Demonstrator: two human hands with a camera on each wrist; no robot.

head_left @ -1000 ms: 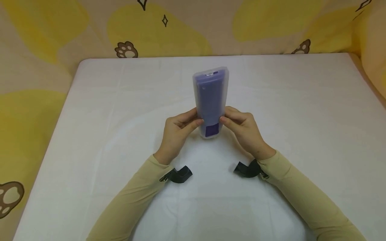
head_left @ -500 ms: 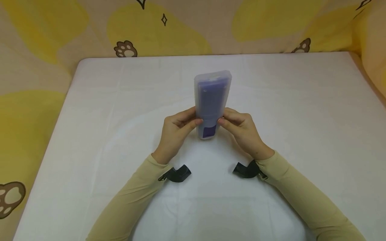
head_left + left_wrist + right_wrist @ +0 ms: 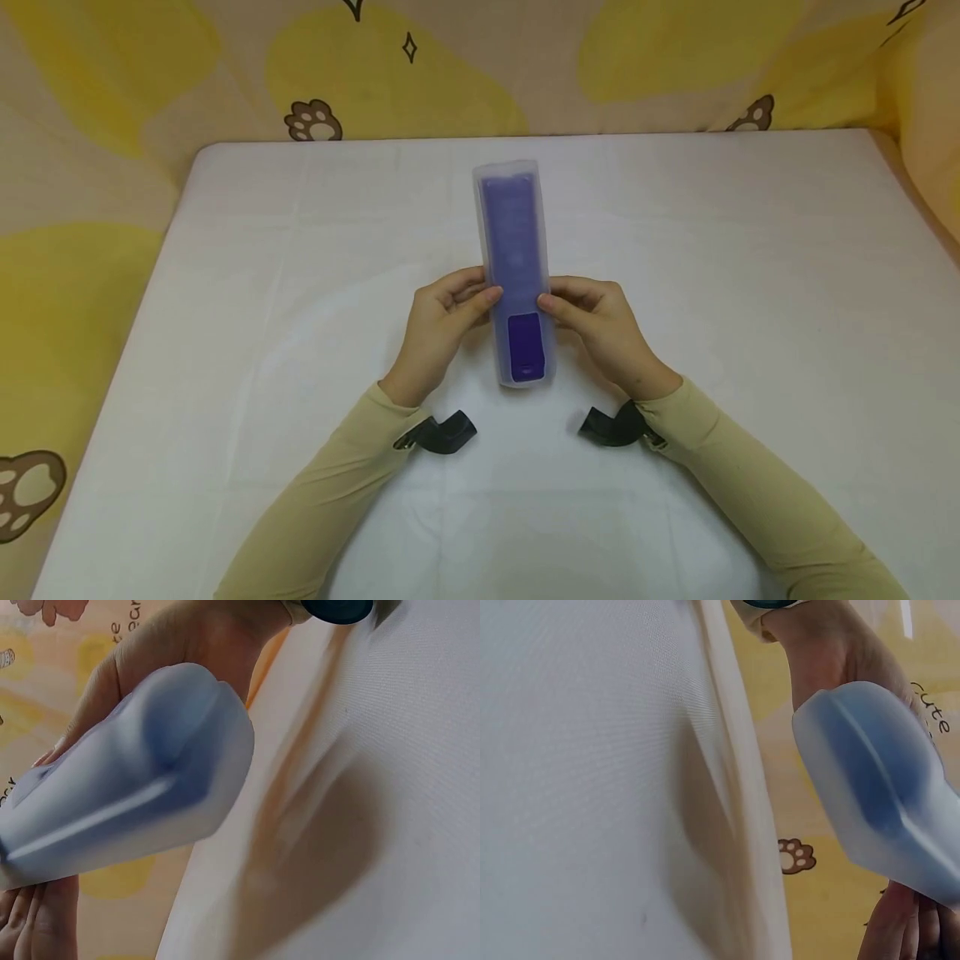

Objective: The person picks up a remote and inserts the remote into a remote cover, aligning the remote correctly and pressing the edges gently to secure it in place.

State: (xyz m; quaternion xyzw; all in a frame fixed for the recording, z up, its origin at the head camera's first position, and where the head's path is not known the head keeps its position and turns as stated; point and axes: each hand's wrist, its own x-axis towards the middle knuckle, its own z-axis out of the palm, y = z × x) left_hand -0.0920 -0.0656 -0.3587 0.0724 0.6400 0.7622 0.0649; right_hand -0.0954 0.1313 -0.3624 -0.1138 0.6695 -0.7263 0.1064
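A long, narrow, translucent case (image 3: 515, 242) with a purple inside and a dark purple rectangular patch (image 3: 527, 346) near its lower end is held up over the white table. My left hand (image 3: 438, 329) grips its left edge, thumb on the front and fingers partly hidden behind. On the right edge, my right hand (image 3: 603, 325) holds it the same way. The case leans back, its broad face toward the head camera. Both wrist views show one rounded end of the case, (image 3: 187, 750) and its shadow falls on the cloth. What lies inside cannot be made out.
A white-covered table (image 3: 750, 275) spreads beneath both arms. Yellow and beige curtain fabric (image 3: 450, 67) with paw prints hangs behind its far edge and at the sides. A black strap-like mount (image 3: 446, 433) juts inward from the left wrist, another (image 3: 615, 425) from the right.
The case has been tilted back and turned to face the head camera more squarely. Its lower end has swung toward me, showing more of the dark patch. The hands have barely moved.
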